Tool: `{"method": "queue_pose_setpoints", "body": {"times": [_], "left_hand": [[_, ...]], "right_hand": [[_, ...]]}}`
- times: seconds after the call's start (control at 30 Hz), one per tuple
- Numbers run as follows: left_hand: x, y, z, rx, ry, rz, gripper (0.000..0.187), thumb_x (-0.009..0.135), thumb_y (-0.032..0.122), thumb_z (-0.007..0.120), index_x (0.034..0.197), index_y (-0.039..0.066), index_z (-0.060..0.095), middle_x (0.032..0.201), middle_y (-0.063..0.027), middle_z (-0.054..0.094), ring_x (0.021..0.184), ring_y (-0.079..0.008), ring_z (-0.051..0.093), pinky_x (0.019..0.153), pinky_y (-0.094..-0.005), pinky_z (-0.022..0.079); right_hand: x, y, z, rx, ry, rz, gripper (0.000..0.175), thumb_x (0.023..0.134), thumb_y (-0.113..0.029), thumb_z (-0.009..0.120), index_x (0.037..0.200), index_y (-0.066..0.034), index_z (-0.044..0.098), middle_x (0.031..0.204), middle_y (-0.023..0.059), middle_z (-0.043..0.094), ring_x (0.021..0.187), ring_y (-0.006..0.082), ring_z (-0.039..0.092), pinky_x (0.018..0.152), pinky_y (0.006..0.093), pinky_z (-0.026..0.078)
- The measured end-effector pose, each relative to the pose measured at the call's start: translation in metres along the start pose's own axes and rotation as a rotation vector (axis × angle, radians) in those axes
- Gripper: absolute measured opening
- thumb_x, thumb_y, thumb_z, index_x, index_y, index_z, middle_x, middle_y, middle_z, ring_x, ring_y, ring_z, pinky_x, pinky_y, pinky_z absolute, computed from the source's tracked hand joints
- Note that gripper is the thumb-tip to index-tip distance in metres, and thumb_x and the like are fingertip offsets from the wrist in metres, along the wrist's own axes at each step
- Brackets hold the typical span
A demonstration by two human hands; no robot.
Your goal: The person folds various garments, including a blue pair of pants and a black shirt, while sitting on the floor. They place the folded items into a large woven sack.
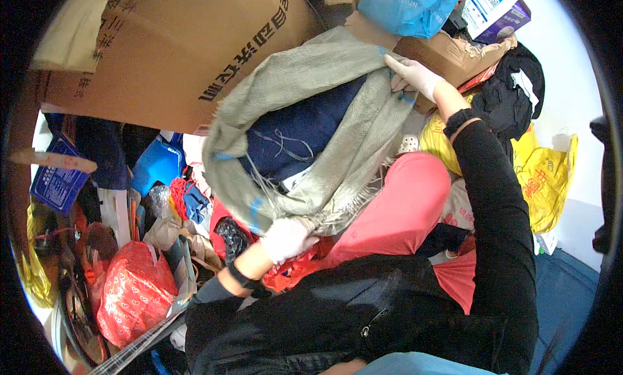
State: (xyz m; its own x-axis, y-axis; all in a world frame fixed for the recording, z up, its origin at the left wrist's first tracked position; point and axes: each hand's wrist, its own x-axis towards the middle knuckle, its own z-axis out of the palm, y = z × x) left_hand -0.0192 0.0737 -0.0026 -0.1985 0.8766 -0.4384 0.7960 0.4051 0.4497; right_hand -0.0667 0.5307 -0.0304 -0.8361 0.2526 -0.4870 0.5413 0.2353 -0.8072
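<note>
A grey-green woven sack [292, 78] with short blue stripes stands before me, its frayed mouth folded outward into a thick ring. Inside it lies dark navy cloth [302, 126] with a loose, thin grey cord [287, 143] on top and a small white patch near the lower edge. My left hand [288, 239], in a white glove, grips the bunched rim on the near side. At the far right of the rim, my right hand [411, 77], gloved too, pinches the folded edge between thumb and fingers.
A large printed cardboard box [194, 48] rises beyond the sack. At the back right are a blue plastic bag [413, 7] and an open carton [438, 58]. Yellow bags [547, 180] lie along the right wall. A red heart-patterned bag [138, 292] sits among clutter at left.
</note>
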Motion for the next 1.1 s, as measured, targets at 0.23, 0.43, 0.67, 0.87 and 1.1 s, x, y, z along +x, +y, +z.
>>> {"method": "queue_pose_setpoints", "body": {"times": [0.23,0.43,0.67,0.87,1.1], "left_hand": [[0.0,0.022,-0.017,0.125,0.414,-0.022,0.023,0.087,0.029,0.064,0.098,0.01,0.071,0.09,-0.0159,0.071,0.079,-0.0303,0.07,0.066,-0.0408,0.056],[0.114,0.011,-0.186,0.063,0.496,-0.281,0.042,0.089,0.023,0.064,0.126,0.003,0.063,0.124,-0.021,0.065,0.119,-0.0348,0.06,0.102,-0.0415,0.046],[0.173,0.182,-0.193,-0.509,0.726,0.566,0.014,0.091,0.011,0.067,0.097,0.0,0.073,0.092,-0.0081,0.071,0.082,-0.0135,0.065,0.078,-0.0255,0.05],[0.341,0.299,-0.149,-1.491,0.399,0.707,0.026,0.098,0.021,0.059,0.108,-0.002,0.066,0.098,-0.0108,0.071,0.091,-0.0204,0.068,0.084,-0.0303,0.052],[0.429,0.273,-0.109,-1.91,0.283,0.348,0.03,0.098,0.029,0.058,0.108,0.001,0.064,0.093,-0.0088,0.069,0.083,-0.0189,0.064,0.075,-0.0288,0.049]], "right_hand": [[-0.054,0.009,-0.003,0.152,-0.055,-0.23,0.069,0.096,-0.047,0.061,0.147,-0.0028,0.043,0.122,0.0119,0.066,0.112,0.0209,0.062,0.094,0.0337,0.049],[-0.135,0.019,-0.016,0.068,0.06,-0.55,0.047,0.095,-0.036,0.062,0.125,0.0003,0.065,0.112,0.0102,0.071,0.107,0.0181,0.065,0.096,0.0324,0.05],[-0.239,0.176,-0.029,-0.115,0.539,-0.342,0.034,0.092,-0.032,0.066,0.109,-0.003,0.071,0.107,0.0133,0.071,0.102,0.027,0.067,0.092,0.0337,0.051],[-0.234,0.28,-0.07,0.064,0.729,-0.15,0.032,0.089,-0.027,0.068,0.11,-0.0025,0.07,0.103,0.0133,0.072,0.096,0.0255,0.069,0.088,0.0338,0.052],[-0.144,0.262,-0.187,0.134,1.309,-0.047,0.073,0.082,-0.03,0.077,0.139,0.0026,0.047,0.137,0.0226,0.055,0.13,0.0316,0.051,0.11,0.0384,0.039]]}}
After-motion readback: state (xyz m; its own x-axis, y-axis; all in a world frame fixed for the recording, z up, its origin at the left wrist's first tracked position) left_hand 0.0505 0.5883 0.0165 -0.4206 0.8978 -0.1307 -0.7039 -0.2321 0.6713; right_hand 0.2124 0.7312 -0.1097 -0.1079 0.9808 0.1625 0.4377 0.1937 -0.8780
